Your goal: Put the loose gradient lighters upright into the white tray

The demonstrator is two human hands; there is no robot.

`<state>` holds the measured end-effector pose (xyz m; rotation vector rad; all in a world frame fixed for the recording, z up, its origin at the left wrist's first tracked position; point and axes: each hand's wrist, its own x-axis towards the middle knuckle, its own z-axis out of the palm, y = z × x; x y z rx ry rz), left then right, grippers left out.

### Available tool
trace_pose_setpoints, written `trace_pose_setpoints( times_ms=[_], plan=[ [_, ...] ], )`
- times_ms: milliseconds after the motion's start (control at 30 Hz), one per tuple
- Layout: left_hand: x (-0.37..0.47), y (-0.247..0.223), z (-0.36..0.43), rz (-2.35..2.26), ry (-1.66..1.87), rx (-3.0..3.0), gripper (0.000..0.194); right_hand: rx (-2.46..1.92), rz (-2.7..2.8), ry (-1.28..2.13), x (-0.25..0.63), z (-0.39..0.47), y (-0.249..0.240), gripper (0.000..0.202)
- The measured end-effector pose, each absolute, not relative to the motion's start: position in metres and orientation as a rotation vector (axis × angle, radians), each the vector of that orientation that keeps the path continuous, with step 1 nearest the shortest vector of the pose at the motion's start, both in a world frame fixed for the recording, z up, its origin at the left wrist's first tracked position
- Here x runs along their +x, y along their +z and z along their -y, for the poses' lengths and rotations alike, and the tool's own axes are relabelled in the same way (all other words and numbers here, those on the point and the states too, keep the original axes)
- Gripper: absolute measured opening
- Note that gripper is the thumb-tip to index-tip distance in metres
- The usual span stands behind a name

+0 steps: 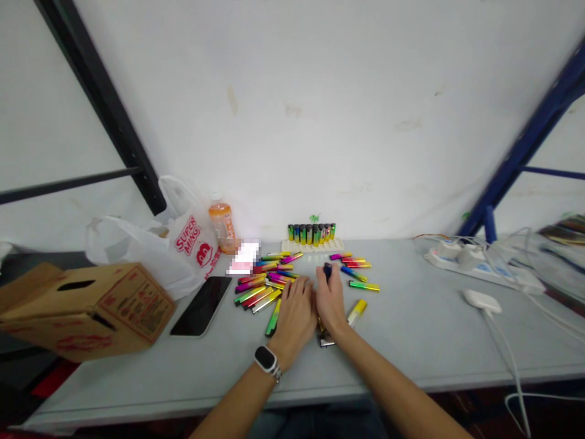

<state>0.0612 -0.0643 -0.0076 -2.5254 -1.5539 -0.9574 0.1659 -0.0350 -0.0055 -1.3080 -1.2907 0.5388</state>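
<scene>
My right hand (331,299) is closed around a lighter whose dark top (328,268) pokes out above the thumb; the rest of it is hidden. Beside it, touching its inner side, my left hand (296,311) lies low over the table with fingers stretched forward and slightly bent. What is under its palm cannot be seen. Loose shiny lighters (260,299) in several colours lie left of my left hand. A few more lighters (364,285) lie right of my right hand. A yellow and silver lighter (357,311) rests by my right wrist.
Against the wall, a row of upright lighters (311,234) stands in a pale holder (315,247). To the left are a phone (201,306), a cardboard box (86,311), a plastic bag (183,244) and an orange drink bottle (223,225). A power strip (484,268) and white charger (482,300) lie right.
</scene>
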Motion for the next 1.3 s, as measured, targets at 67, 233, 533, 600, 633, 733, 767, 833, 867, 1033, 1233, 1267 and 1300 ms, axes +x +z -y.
trace_pose_setpoints(
  times_ms=[67,233,533,600,633,733,767,833,867,1033,1233,1267,1300],
  plan=[
    [0.065,-0.008,0.054,1.578,-0.902,-2.547,0.040,-1.406,1.237,0.542,0.158,0.030,0.000,0.029],
    [0.070,0.000,0.018,1.679,-0.996,-2.554,0.032,-1.415,1.298,0.501,0.154,-0.011,0.013,0.021],
    [0.064,0.012,-0.023,1.641,-1.840,-2.353,0.020,-1.174,1.373,0.538,0.163,-0.049,0.008,0.009],
    [0.063,0.020,-0.030,1.595,-1.992,-2.377,0.020,-1.089,1.369,0.600,0.163,-0.045,0.010,0.016],
    [0.063,0.023,-0.033,1.595,-2.049,-2.404,0.022,-1.043,1.362,0.635,0.163,-0.042,0.011,0.019],
    [0.063,0.031,-0.039,1.652,-2.142,-2.524,0.025,-0.960,1.351,0.718,0.161,-0.034,0.013,0.030],
    [0.062,0.033,-0.041,1.660,-2.140,-2.574,0.025,-0.951,1.362,0.730,0.160,-0.032,0.014,0.034],
    [0.058,0.036,-0.043,1.635,-2.100,-2.664,0.025,-0.943,1.412,0.751,0.161,-0.028,0.014,0.042],
    [0.055,0.037,-0.045,1.614,-2.079,-2.698,0.025,-0.947,1.447,0.763,0.162,-0.027,0.014,0.045],
    [0.035,0.049,-0.067,1.628,-2.135,-2.713,0.029,-1.150,1.510,0.562,0.179,-0.026,0.018,0.050],
    [0.020,0.062,-0.111,1.637,-1.904,-2.688,0.024,-1.203,1.452,0.486,0.211,-0.021,0.026,0.040],
    [0.018,0.063,-0.117,1.637,-1.812,-2.692,0.022,-1.202,1.456,0.491,0.216,-0.020,0.026,0.037],
    [0.017,0.062,-0.123,1.623,-1.715,-2.709,0.019,-1.202,1.463,0.499,0.220,-0.018,0.027,0.035]
  ],
)
